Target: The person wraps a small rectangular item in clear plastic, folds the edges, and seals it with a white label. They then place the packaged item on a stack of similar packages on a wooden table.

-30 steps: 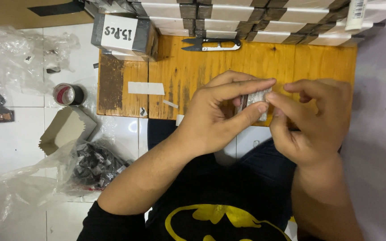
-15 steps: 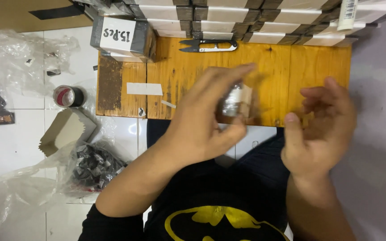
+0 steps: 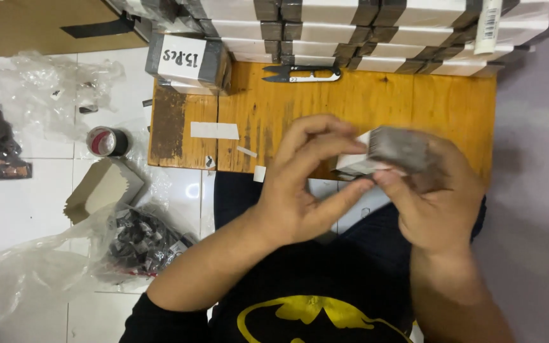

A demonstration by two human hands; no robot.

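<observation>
Wooden board [image 3: 376, 105] spans my lap; above its near edge, my right hand [image 3: 440, 203] grips a small box [image 3: 386, 152], left hand [image 3: 306, 184] pinching its end. Snips [image 3: 303, 75] lie at the far edge.

Varnished wooden board [image 3: 363, 101], grain showing, one end worn dull. Steel snips [image 3: 303, 74] gleam on it. The small box [image 3: 386, 152] looks like matt card (blurred). Crinkled glossy plastic bag [image 3: 27, 279] on shiny white tiles [image 3: 27, 190].
</observation>
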